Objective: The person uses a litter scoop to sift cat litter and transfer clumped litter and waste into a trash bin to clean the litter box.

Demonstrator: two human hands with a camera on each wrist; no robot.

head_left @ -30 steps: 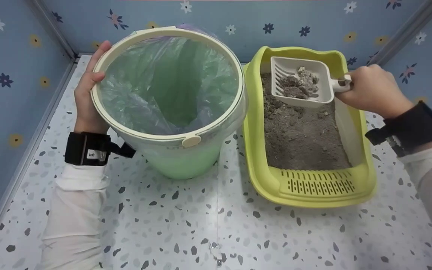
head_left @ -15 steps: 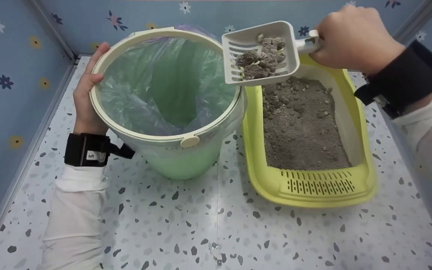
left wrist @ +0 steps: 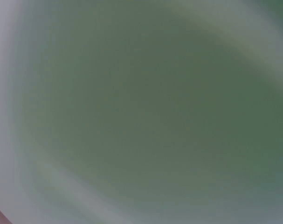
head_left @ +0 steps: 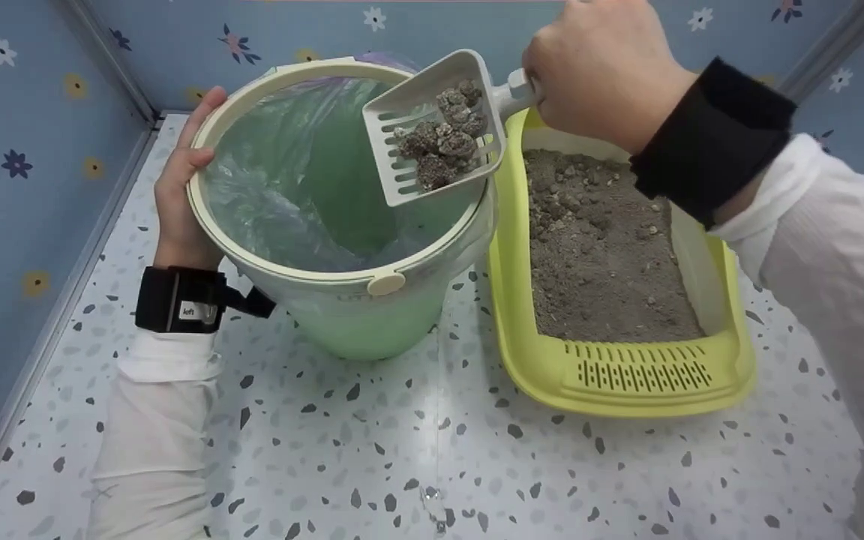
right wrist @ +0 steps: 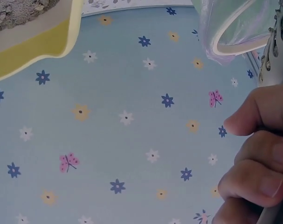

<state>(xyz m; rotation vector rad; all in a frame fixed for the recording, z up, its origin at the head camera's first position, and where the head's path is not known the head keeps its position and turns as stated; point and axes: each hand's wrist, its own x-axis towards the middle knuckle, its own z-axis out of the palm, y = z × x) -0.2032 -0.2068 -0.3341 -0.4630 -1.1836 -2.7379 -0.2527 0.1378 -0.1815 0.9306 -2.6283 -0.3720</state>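
Note:
In the head view, my right hand [head_left: 604,71] grips the handle of a white slotted litter scoop [head_left: 464,66]. Grey-brown litter clumps [head_left: 443,139] lie in the scoop, which is over the right side of a green trash can [head_left: 368,322], its front edge angled down to the left. A clear bag [head_left: 267,210] lines the can. My left hand [head_left: 179,199] holds the can's cream rim from the left, thumb at the rim. Curled fingers [right wrist: 258,177] show in the right wrist view beside the scoop's underside. The left wrist view is only blurred green.
A yellow-green litter box [head_left: 511,352] with grey litter [head_left: 604,285] stands right of the can, and my right forearm crosses above its far right side. Flower-patterned panels [head_left: 417,30] rise at the back and sides. The speckled tabletop [head_left: 342,465] stretches in front.
My right hand has lifted the loaded scoop from above the litter box and carried it left over the can, its front edge now tipped lower. The left hand and can have stayed in place.

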